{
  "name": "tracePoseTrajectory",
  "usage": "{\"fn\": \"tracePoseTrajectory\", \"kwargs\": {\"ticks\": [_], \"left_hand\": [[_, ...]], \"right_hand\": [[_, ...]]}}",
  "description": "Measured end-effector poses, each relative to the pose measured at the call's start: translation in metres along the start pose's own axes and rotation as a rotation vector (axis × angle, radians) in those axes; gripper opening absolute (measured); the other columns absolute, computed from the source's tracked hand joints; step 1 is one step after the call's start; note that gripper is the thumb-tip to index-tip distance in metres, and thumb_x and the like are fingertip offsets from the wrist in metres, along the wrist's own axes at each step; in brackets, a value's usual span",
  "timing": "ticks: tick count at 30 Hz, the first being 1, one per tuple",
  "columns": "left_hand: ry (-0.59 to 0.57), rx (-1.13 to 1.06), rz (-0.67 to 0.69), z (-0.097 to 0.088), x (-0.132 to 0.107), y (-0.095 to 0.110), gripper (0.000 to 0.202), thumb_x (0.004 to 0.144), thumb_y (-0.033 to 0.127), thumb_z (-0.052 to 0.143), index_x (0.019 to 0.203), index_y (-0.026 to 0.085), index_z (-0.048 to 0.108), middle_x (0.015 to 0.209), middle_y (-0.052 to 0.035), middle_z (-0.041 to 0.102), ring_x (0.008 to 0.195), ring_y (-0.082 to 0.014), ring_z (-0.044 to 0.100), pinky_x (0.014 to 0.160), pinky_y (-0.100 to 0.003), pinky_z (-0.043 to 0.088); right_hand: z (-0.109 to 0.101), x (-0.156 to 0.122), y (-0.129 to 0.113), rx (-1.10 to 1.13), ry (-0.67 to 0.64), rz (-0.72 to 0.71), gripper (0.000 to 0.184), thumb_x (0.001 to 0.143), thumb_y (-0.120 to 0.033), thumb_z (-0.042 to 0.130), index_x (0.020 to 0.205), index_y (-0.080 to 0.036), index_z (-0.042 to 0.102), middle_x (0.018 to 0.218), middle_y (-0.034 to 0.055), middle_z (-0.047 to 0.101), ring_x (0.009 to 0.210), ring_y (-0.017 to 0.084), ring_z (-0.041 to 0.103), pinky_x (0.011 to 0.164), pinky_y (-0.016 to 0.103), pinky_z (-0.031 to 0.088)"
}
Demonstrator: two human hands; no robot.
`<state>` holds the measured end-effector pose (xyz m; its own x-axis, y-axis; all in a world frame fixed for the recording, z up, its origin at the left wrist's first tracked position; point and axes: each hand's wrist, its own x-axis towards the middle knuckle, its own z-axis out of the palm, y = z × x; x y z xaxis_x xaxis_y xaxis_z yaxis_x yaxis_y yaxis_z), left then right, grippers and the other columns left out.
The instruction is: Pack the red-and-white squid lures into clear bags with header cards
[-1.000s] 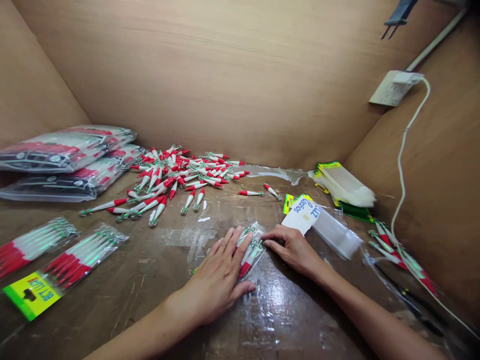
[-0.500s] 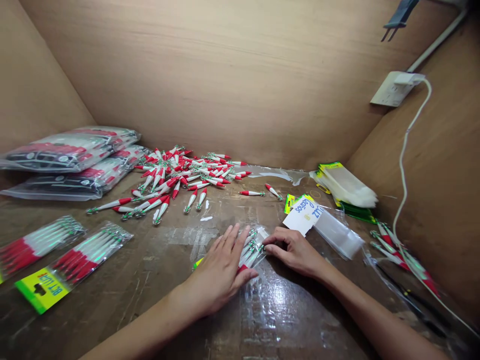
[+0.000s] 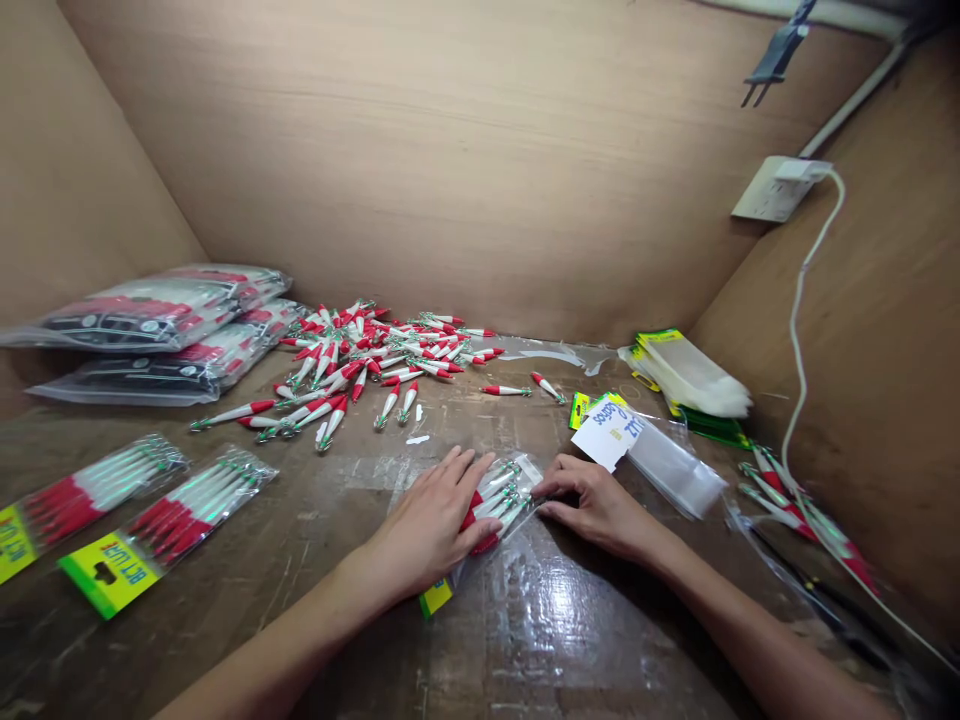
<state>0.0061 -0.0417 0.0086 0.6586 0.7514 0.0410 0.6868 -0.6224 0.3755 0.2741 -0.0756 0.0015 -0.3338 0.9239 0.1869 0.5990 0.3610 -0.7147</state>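
Two hands pressed a small bag of lures on the desk.

The left hand (image 3: 431, 525) lay flat and open on the clear bag (image 3: 491, 505) of red and white lures. The right hand (image 3: 596, 505) pinched the bag's far end with its fingertips. The bag sat mid-desk (image 3: 570, 620), near the loose lure pile (image 3: 360, 360).

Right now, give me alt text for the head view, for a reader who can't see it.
Both hands press a clear packet of red-and-white lures on a worn table: left hand flat on it, right hand at its end. Loose lures are heaped behind; filled packets lie left.
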Motion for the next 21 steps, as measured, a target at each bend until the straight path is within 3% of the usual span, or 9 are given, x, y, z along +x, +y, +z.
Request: {"fn": "tracePoseTrajectory", "kwargs": {"ticks": [9,15,18,21], "left_hand": [[-0.004,-0.051,-0.001,-0.003,0.0,-0.004,0.065,0.095,0.053,0.051,0.152,0.027,0.034,0.158,-0.0098,0.036,0.148,-0.0308,0.026,0.117,-0.049,0.028],[-0.017,-0.192,0.001,-0.009,0.002,-0.005,0.062,0.095,0.055,0.051,0.148,0.024,0.042,0.157,-0.0095,0.038,0.147,-0.0287,0.029,0.117,-0.046,0.03],[-0.017,-0.352,0.011,-0.012,0.003,-0.005,0.059,0.094,0.055,0.052,0.145,0.025,0.048,0.154,-0.0088,0.043,0.145,-0.0291,0.034,0.118,-0.047,0.03],[-0.051,-0.732,-0.008,-0.015,0.005,-0.005,0.069,0.093,0.055,0.056,0.151,0.024,0.036,0.151,-0.0112,0.047,0.139,-0.0271,0.045,0.115,-0.045,0.034]], "right_hand": [[0.0,-0.001,-0.002,-0.055,0.004,-0.108,0.011,0.093,-0.025,0.065,0.093,-0.025,0.075,0.092,0.0033,0.063,0.086,0.017,0.061,0.075,0.029,0.048],[-0.008,-0.001,-0.012,-0.151,0.121,-0.249,0.019,0.097,-0.024,0.055,0.102,-0.026,0.073,0.098,0.0072,0.063,0.092,0.02,0.061,0.08,0.034,0.051],[-0.019,0.005,-0.025,-0.211,0.157,-0.307,0.02,0.098,-0.024,0.054,0.103,-0.026,0.073,0.097,0.008,0.063,0.091,0.021,0.06,0.079,0.035,0.052],[-0.037,0.018,-0.05,-0.266,0.188,-0.374,0.02,0.098,-0.025,0.054,0.105,-0.027,0.073,0.099,0.0085,0.063,0.093,0.021,0.06,0.079,0.036,0.052]]}}
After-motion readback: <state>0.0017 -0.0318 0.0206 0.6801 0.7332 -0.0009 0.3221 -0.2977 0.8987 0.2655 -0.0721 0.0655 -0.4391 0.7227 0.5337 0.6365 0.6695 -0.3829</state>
